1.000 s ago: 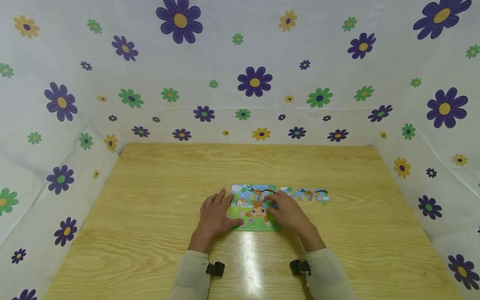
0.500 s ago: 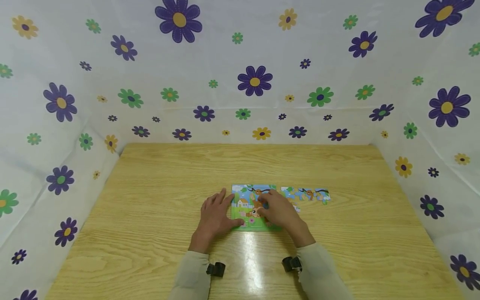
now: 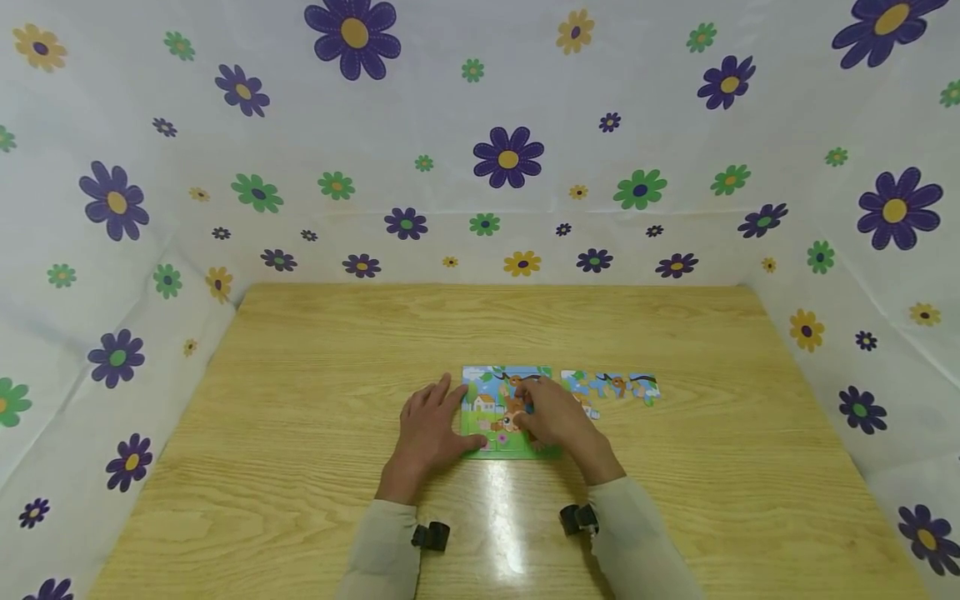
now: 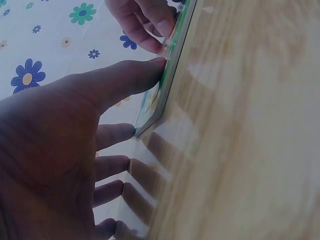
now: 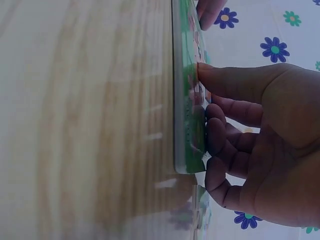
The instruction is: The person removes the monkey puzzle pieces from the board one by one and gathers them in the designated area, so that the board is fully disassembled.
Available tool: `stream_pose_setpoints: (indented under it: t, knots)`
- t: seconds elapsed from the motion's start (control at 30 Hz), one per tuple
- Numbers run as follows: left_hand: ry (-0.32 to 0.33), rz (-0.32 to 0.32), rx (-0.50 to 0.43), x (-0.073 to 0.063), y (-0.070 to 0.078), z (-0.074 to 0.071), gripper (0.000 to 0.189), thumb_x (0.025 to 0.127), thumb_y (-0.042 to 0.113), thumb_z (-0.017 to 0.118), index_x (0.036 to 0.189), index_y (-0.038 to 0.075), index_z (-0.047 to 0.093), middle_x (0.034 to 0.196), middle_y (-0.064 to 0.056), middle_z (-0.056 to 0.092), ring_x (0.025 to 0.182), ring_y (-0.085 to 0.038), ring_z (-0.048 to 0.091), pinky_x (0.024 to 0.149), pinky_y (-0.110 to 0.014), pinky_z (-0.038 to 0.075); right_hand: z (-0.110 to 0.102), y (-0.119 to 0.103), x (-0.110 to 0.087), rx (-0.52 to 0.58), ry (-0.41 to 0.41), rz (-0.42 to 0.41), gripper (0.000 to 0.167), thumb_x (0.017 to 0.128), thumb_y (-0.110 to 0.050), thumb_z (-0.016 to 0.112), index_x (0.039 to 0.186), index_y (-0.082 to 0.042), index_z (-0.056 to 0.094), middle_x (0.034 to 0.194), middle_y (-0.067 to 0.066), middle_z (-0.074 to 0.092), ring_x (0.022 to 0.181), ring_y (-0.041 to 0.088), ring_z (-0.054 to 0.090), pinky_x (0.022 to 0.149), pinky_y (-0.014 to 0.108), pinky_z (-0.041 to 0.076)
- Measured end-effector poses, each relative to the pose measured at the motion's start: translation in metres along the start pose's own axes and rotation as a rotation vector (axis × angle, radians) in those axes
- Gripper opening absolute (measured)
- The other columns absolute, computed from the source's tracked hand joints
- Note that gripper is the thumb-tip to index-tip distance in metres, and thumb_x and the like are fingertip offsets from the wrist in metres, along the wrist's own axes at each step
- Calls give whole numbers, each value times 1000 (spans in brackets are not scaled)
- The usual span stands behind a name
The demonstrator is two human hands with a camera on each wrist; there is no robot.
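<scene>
A small jigsaw puzzle board [image 3: 506, 452] with a green border and a monkey-and-house picture lies flat on the table. My left hand [image 3: 427, 433] is spread along its left side. In the left wrist view, the left thumb [image 4: 145, 72] rests on the near edge and the other fingers reach down by the side. Over the right half of the board, my right hand [image 3: 561, 417] has thumb and forefinger bent down, pinching a puzzle piece largely hidden by the fingers. In the right wrist view, the right thumb [image 5: 220, 80] touches the board face and the remaining fingers are curled.
Right of the board lie several loose puzzle pieces [image 3: 618, 385] in a row, with a house piece [image 3: 588, 407] below them, partly behind the right hand. The wooden table [image 3: 337, 333] is bounded by flowered white cloth [image 3: 420, 108] at the back and sides.
My right hand has moved left from the board's right edge onto the picture, uncovering the house piece. The left hand and the board have stayed in place.
</scene>
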State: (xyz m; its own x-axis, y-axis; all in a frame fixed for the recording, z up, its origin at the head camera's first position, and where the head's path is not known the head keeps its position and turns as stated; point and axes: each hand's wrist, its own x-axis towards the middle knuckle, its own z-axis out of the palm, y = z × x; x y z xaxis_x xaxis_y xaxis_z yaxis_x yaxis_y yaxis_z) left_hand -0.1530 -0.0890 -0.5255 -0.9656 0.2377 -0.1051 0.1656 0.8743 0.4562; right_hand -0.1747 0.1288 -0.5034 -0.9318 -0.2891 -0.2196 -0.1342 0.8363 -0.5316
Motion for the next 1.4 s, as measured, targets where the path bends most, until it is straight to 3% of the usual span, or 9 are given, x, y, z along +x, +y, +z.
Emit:
stream_pose_setpoints:
  t: [0.3, 0.63, 0.93, 1.03, 1.4]
  knots:
    - [0, 7, -4, 0, 0, 1, 87, 77, 61, 72, 148, 21, 41, 160, -9, 25, 143, -37, 29, 115, -58, 22, -3, -2, 1, -20, -2, 9, 30, 88, -23, 72, 113, -11, 60, 104, 3, 60, 89, 17, 57, 74, 36, 49]
    - [-7, -1, -18, 1, 2, -2, 87, 77, 59, 72, 149, 20, 41, 161, -10, 24, 143, -37, 28, 116, -58, 21, -6, -1, 0, 108, 18, 13, 27, 84, -20, 77, 100, -14, 56, 83, -1, 59, 65, 15, 53, 58, 29, 42]
    - [-7, 0, -1, 0, 2, -2, 87, 77, 59, 73, 148, 19, 42, 160, -10, 25, 142, -37, 29, 115, -58, 22, -7, 11, -5, 221, 40, -71, 13, 98, -20, 57, 109, -15, 56, 85, 0, 60, 60, 13, 49, 57, 28, 42]
    - [-5, 2, 10, 0, 1, -2, 87, 77, 59, 73, 148, 19, 42, 160, -10, 26, 142, -37, 30, 115, -58, 23, -12, 14, -8, 258, 49, -74, 13, 98, -21, 57, 110, -15, 54, 87, 2, 60, 62, 14, 50, 58, 29, 42]
    - [1, 14, 1, 0, 1, -2, 87, 77, 58, 73, 148, 18, 42, 160, -11, 27, 142, -38, 31, 115, -58, 23, -25, 33, -20, 240, 87, -81, 9, 99, -20, 56, 106, -16, 52, 84, 3, 63, 65, 15, 50, 61, 29, 41]
